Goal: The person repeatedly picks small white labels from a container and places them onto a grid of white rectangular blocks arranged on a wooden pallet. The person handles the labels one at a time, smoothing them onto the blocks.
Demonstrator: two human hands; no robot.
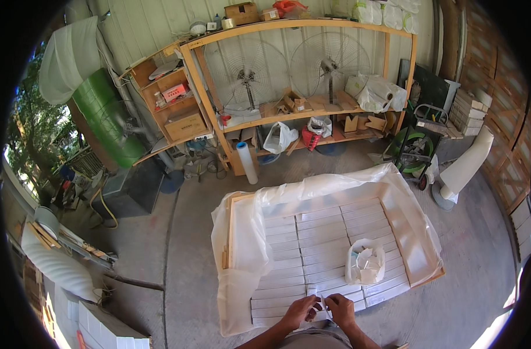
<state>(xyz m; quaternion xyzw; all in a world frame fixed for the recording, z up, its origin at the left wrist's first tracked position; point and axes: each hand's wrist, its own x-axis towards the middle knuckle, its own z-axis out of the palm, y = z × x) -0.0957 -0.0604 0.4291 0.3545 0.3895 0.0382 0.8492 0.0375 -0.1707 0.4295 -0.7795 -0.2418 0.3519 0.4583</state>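
My left hand [303,311] and my right hand [340,309] meet at the near edge of a large plastic-lined crate. Between them is a thin white slip [325,306], with the fingers of both hands closed on it. What it is exactly is too small to tell. Rows of flat white boxes [283,253] fill the crate floor below. Farther right, on top of the boxes, sits a white plastic bag [380,256] with white pieces inside.
Translucent sheeting [242,291] drapes over the wooden crate's sides. A wooden shelf [300,116] with two large fans stands at the back. A blue-ended film roll [247,163] stands before it. On the right are a hand truck [414,151] and a white wrapped roll [468,163].
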